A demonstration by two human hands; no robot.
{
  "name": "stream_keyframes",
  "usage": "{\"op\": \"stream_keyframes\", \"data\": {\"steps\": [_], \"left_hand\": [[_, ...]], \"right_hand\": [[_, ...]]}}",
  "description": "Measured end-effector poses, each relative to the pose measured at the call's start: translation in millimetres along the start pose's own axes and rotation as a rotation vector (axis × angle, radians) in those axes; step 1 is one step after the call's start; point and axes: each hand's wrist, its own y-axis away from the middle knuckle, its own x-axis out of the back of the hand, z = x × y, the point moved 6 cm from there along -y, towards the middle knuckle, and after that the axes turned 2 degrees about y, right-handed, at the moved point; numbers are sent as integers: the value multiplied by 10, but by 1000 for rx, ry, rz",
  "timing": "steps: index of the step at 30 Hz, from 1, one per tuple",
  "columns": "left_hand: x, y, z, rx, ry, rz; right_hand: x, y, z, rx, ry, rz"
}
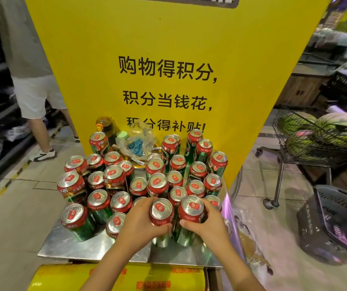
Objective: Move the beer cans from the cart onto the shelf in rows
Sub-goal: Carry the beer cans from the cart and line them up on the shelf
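Observation:
Several green beer cans with red tops stand crowded on a shiny metal platform [63, 246]. At its near edge my left hand [141, 221] grips one can [161, 213] from the left side. My right hand [207, 221] grips the can beside it [191, 211], fingers curled round its right side. The two held cans stand upright and touch each other. More cans [113, 175] fill the platform behind and to the left, some stacked higher at the back right [202, 148].
A tall yellow sign [168, 59] rises behind the cans. A crumpled plastic bag [139, 141] and an amber bottle [105, 124] sit at the back. A person's leg [40, 131] is at left, a wire cart with watermelons [315, 135] and a dark basket [336, 223] at right.

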Motion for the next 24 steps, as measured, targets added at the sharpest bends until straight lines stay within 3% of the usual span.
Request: {"op": "stream_keyframes", "data": {"steps": [4, 12, 16, 24], "left_hand": [[184, 168, 147, 53, 239, 68], [498, 500, 472, 148, 834, 358], [750, 822, 526, 168, 809, 491], [1328, 2151, 417, 326, 629, 950]], "right_hand": [[205, 85, -244, 25, -120, -15], [285, 266, -692, 88, -495, -111], [68, 372, -826, 107, -540, -212], [-915, 829, -1126, 110, -517, -633]]}}
